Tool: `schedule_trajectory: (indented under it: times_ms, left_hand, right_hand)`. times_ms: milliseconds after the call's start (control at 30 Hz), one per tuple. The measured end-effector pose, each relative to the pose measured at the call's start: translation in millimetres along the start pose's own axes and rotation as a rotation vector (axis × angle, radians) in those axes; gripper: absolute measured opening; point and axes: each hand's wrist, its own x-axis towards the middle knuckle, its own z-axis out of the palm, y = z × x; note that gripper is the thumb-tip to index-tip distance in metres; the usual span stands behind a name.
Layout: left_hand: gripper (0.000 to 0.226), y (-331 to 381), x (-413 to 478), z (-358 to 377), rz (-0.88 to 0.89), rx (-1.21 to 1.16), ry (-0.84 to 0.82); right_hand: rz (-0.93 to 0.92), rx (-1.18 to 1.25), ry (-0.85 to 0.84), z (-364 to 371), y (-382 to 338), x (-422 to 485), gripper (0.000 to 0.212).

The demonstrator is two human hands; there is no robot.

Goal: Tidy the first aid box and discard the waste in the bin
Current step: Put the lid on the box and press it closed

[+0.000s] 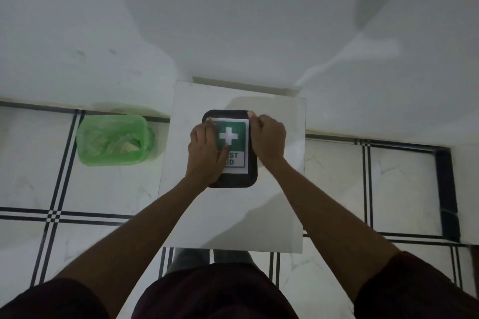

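A black first aid box [233, 181] with a green-and-white cross label lies closed on a small white table [233, 220]. My left hand [204, 153] rests flat on the left side of the lid, covering part of the label. My right hand [268, 138] grips the lid's right edge near the far corner, fingers curled over it. A green bin [114, 141] lined with a green bag stands on the floor left of the table, with pale waste inside.
The table stands against a white wall. The floor around it is white tile with black stripe lines. A dark step edge [444, 189] runs along the right. My legs are under the table's near edge.
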Motion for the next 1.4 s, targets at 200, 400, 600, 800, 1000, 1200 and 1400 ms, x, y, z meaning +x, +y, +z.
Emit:
schedule_trajectory:
  times_ms: [200,400,600,800,1000,1200,1400]
  left_hand:
    - [0.036,21,30,-5,-0.442,-0.348,0.354]
    - [0.047,7,43,-7,-0.723,-0.752,0.202]
    - [0.059,7,51,-2,-0.693,-0.589,0.272]
    - [0.063,6,54,0,-0.628,-0.452,0.321]
    - [0.058,1,52,3,-0.576,-0.48,0.303]
    - [0.05,2,25,-6,-0.133,-0.182,0.098]
    - [0.058,-14,12,4,-0.016,0.03,-0.01]
  right_hand:
    - [0.355,0.289,-0.015,27,0,8,0.034]
    - [0.48,0.473,0.017,37,7,5,0.041]
    - [0.471,0.364,0.011,43,14,14,0.048]
    - [0.412,0.285,0.03,40,8,13,0.039]
    - [0.327,0.22,0.012,39,7,9,0.041]
    - [0.192,0.066,-0.078,39,10,-11,0.05]
    - [0.094,-0.021,-0.137,35,25,-35,0.057]
